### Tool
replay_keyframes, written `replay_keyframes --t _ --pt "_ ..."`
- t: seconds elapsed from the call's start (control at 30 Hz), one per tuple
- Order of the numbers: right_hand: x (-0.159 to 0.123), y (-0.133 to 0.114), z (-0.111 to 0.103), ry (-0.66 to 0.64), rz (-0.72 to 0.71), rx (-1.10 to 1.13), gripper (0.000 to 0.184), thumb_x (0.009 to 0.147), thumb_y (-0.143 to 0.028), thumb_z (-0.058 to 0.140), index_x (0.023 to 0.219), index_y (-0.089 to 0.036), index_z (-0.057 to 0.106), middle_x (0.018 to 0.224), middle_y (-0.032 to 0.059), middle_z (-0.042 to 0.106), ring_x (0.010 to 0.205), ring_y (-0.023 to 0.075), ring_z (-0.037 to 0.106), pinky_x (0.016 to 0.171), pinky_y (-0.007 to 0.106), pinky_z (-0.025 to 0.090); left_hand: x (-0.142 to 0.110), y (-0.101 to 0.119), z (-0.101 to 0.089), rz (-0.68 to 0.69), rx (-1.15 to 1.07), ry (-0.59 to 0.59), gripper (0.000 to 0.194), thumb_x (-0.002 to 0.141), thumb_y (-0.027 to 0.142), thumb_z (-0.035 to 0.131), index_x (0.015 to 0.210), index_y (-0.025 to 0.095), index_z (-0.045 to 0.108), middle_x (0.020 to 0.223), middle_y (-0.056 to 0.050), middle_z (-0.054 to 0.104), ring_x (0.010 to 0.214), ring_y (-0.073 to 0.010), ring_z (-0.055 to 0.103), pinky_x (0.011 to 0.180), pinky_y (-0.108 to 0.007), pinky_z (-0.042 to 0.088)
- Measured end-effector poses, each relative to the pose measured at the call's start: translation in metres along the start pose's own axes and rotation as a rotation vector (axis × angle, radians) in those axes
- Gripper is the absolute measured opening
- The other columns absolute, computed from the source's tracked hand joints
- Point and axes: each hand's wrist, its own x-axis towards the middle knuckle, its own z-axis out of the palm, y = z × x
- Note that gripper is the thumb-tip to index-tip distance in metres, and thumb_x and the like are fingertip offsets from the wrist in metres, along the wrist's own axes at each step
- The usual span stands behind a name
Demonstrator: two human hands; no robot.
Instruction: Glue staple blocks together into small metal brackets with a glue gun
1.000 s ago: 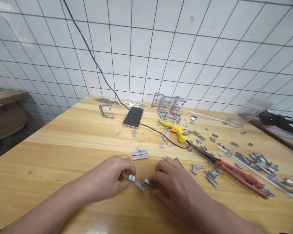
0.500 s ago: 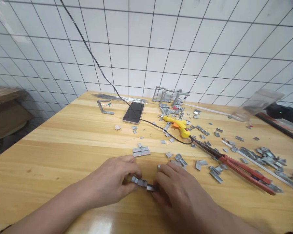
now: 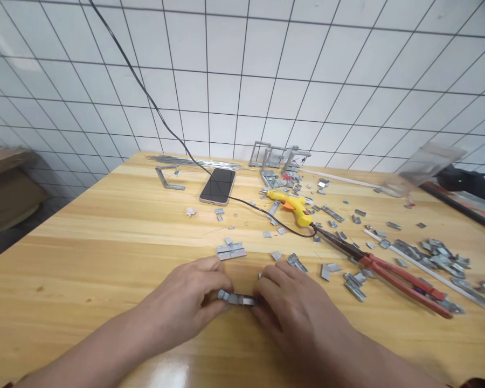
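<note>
Between my hands runs a small grey metal strip (image 3: pixel 236 299) made of short channel-like segments, held low over the wooden table. My left hand (image 3: pixel 192 291) pinches its left end between thumb and fingers. The right end disappears under the curled fingers of my right hand (image 3: pixel 293 304), which grips it; those fingertips are partly hidden. Just beyond my hands lies a flat grey metal piece (image 3: pixel 231 251) with a smaller bit behind it. Other metal bits (image 3: pixel 297 262) sit close past my right knuckles.
A yellow glue gun (image 3: pixel 289 205) and red-handled snips (image 3: pixel 404 277) lie to the right among scattered metal scraps (image 3: pixel 444 256). A phone (image 3: pixel 218 186) rests further back, crossed by a black cord (image 3: pixel 145 91). Small metal frames (image 3: pixel 272 156) stand near the tiled wall.
The right part of the metal strip has risen slightly, so it now looks straighter and more level. Both hands keep their hold. The whole view has shifted a little.
</note>
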Motion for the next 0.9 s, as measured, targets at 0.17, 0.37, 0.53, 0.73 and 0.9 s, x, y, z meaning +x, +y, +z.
replay_keyframes --t 0.17,0.37,0.53,0.73,0.9 --pt "0.000 0.000 0.001 -0.011 0.030 0.079 0.011 0.076 -0.016 0.068 0.068 -0.018 0.062 0.072 0.0043 0.062 0.068 0.0202 0.055 0.065 0.034 0.043 -0.001 0.001 -0.001 -0.015 0.048 -0.008 0.011 0.083 0.012 0.058 0.081 0.019 0.066 0.084 -0.002 0.060 0.082 -0.0176 0.058 0.071 -0.026 0.043" --pt "0.002 -0.003 0.008 0.014 0.015 0.161 0.011 0.083 -0.016 0.065 0.073 -0.019 0.064 0.073 0.0032 0.061 0.069 0.0196 0.053 0.065 0.033 0.040 -0.001 0.002 0.000 -0.033 0.126 -0.010 0.010 0.085 0.014 0.058 0.080 0.018 0.066 0.086 -0.003 0.061 0.084 -0.0193 0.059 0.072 -0.028 0.045" --pt "0.003 -0.006 0.010 0.023 0.013 0.202 0.013 0.084 -0.013 0.060 0.073 -0.019 0.062 0.074 0.0037 0.060 0.069 0.0196 0.051 0.060 0.032 0.036 -0.004 0.003 0.000 -0.075 0.186 -0.035 0.010 0.083 0.011 0.060 0.080 0.018 0.065 0.083 -0.001 0.061 0.079 -0.0190 0.060 0.067 -0.029 0.045" --pt "0.002 -0.011 0.008 -0.009 0.063 0.276 0.014 0.085 -0.012 0.058 0.073 -0.018 0.061 0.074 0.0035 0.059 0.071 0.0190 0.050 0.061 0.031 0.034 -0.004 0.006 0.000 -0.136 0.206 -0.098 0.011 0.083 0.010 0.059 0.076 0.017 0.061 0.083 -0.002 0.062 0.079 -0.0195 0.061 0.068 -0.030 0.046" --pt "0.003 -0.008 0.008 -0.026 0.036 0.267 0.013 0.087 -0.016 0.057 0.075 -0.018 0.060 0.075 0.0033 0.059 0.072 0.0186 0.049 0.064 0.032 0.034 -0.003 0.004 0.001 -0.120 0.121 -0.082 0.013 0.084 0.007 0.056 0.077 0.018 0.060 0.085 -0.001 0.062 0.082 -0.0183 0.060 0.069 -0.029 0.045"
